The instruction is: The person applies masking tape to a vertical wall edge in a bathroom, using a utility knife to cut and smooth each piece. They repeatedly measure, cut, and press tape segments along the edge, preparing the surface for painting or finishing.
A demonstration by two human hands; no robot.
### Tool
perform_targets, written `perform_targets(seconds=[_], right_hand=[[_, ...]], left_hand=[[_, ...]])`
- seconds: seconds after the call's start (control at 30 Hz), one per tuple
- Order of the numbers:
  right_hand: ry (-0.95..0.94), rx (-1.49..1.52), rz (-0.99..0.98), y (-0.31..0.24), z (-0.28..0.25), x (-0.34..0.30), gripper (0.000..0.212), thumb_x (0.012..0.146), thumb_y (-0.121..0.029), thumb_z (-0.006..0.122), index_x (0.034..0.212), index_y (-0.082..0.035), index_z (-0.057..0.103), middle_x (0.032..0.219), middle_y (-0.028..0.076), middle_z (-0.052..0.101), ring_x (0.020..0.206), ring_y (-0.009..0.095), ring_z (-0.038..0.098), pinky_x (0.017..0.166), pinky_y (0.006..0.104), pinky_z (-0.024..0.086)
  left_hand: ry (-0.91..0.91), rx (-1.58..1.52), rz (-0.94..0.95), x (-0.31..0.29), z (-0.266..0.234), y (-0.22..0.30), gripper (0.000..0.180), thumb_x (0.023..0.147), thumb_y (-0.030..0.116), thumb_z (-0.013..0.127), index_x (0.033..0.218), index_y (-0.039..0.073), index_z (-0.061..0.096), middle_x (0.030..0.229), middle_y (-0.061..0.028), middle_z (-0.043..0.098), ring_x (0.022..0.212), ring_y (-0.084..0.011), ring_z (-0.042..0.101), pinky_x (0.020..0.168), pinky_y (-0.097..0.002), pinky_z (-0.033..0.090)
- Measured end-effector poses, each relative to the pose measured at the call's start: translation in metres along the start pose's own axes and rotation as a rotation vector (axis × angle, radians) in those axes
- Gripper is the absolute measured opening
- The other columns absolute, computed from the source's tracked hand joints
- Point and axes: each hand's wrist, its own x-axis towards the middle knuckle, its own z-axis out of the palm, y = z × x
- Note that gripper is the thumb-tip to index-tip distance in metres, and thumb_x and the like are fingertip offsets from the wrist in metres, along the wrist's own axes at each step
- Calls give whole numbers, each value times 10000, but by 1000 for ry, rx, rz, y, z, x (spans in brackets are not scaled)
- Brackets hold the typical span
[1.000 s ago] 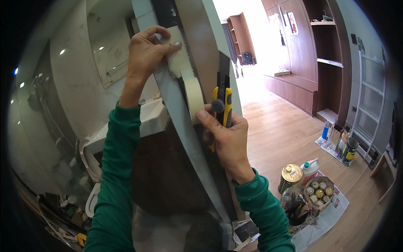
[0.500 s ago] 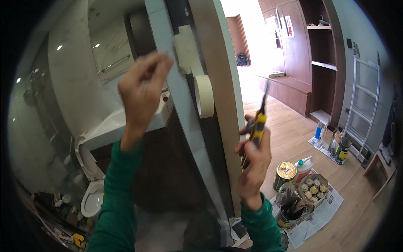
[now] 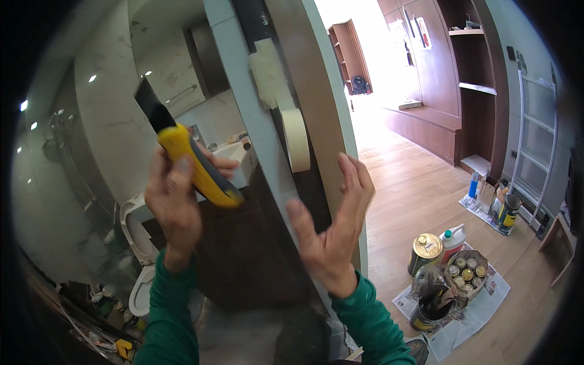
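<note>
My left hand is closed round a yellow and black utility knife, its dark blade pointing up and to the left. Fingers apart and holding nothing, my right hand is raised before the edge of the door frame. A roll of cream masking tape hangs on the dark strip of the frame, between and above my hands. Just above the roll, a patch of cream tape is stuck to the same strip.
To the left are a washbasin, a toilet and a mirror. On the right floor, paint cans and a carton of small tins stand on newspaper. A ladder leans by the far right wall.
The utility knife has passed from my right hand to my left. My right hand has opened and moved left; my left hand has come down. The view has shifted slightly.
</note>
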Motion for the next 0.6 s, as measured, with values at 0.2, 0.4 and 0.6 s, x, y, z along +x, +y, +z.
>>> perform_targets(seconds=[0.2, 0.4, 0.6], right_hand=[[-119, 51, -70, 29, 35, 19, 477, 922, -241, 728, 1301, 12, 588, 1232, 195, 638, 1275, 435, 500, 1062, 527, 373], [-118, 178, 58, 31, 37, 26, 307, 984, -195, 659, 1211, 11, 653, 1047, 147, 723, 1057, 316, 634, 965, 443, 437], [-44, 681, 485, 30, 35, 36, 285, 1072, -229, 573, 1112, 30, 684, 888, 74, 724, 791, 93, 628, 721, 255, 497]], left_hand=[[-241, 490, 4, 68, -21, -11, 326, 1011, 125, 602, 1272, -70, 587, 832, -103, 653, 657, -116, 648, 564, -208, 509], [-509, 1041, 460, 95, -17, -13, 349, 898, 102, 713, 1223, -12, 656, 872, -126, 681, 663, -172, 653, 643, -327, 529], [-589, 1069, 481, 105, -12, -14, 350, 888, 123, 720, 1208, -6, 661, 903, -152, 694, 704, -213, 663, 663, -350, 532]])
